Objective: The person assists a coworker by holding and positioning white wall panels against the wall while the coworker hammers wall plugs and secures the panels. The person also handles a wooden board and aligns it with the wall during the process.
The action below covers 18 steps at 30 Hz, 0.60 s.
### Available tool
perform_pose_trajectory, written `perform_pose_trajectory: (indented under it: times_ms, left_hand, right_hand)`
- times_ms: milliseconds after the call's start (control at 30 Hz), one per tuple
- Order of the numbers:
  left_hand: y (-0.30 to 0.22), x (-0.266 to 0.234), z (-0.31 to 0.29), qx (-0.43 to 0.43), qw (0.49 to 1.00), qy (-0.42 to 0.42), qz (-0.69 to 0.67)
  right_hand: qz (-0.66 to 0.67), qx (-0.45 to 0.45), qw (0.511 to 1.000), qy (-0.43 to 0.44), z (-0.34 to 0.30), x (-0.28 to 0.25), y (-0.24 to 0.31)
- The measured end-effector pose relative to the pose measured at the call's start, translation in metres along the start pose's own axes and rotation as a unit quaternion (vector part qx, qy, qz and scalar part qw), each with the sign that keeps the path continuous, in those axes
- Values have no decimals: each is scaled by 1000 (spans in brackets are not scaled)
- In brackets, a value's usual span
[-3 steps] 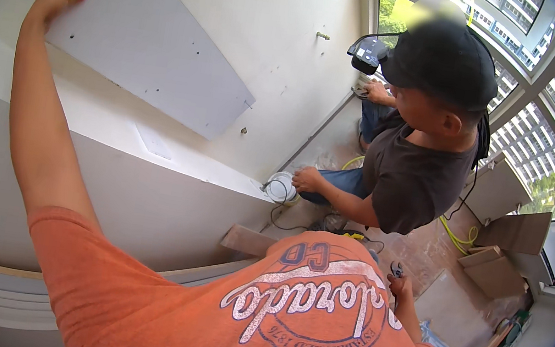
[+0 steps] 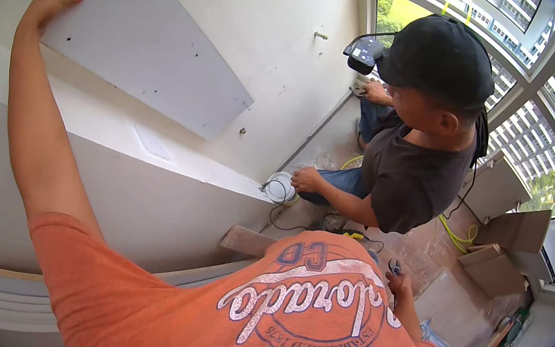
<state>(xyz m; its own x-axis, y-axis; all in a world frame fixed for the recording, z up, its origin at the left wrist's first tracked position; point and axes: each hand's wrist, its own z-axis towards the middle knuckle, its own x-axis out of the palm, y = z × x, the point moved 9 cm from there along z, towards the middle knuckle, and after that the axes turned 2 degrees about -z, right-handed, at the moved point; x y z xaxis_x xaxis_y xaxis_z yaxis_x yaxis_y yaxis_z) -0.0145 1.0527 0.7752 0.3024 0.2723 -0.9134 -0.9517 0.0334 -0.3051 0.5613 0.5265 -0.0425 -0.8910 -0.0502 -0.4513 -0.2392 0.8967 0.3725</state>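
With arm stretched out, my left hand (image 2: 55,2) grips the left edge of a pale grey panel (image 2: 161,41), the thumb on its front face. The panel is tilted against the white wall, above a ledge, and has several small dark holes or fittings in it. Low on the right, beside my body, my right hand (image 2: 401,284) is closed around a metal wrench (image 2: 394,266), whose jaws point up and away from me. Part of the wrench is hidden in the fist.
A co-worker in a black cap (image 2: 445,62) crouches ahead, one hand by the wall's base. Bolts (image 2: 321,35) stick out of the wall. A white bucket (image 2: 280,188), cables and a yellow hose (image 2: 455,236) lie on the floor. Brown boards (image 2: 492,270) lean by the windows.
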Motion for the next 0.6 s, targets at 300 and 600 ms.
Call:
perform_pose_trajectory:
  times_ms: [300,600]
  left_hand:
    - [-52,-12,-69,132,987,76,-48]
    - [-62,-56,-143,139,988,59,-37]
  right_hand:
    - [-60,7,996,71,-12,-5,30]
    - [-68,-52,994,73,19,-13,12]
